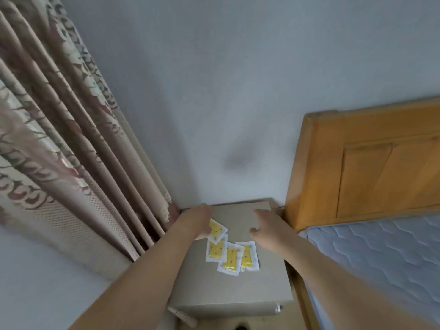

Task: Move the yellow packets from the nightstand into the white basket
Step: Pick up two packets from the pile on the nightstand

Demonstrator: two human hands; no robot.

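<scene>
Left hand (198, 221) reaches fwd over the nightstand (238, 289), palm down, fingers at the top yellow packet (216, 230); blur hides whether it pinches or just touches, can't tell. Three more yellow packets (231, 257) lie fanned and overlapping btwn the two forearms, just below both hands. They look light, thin, floppy, prob slick film w/ white sealed borders; best taken by an edge or slid off the top. Right hand (267, 231) hovers past the packets, fingers loosely spread, holding nothing. White basket not in view.
</scene>
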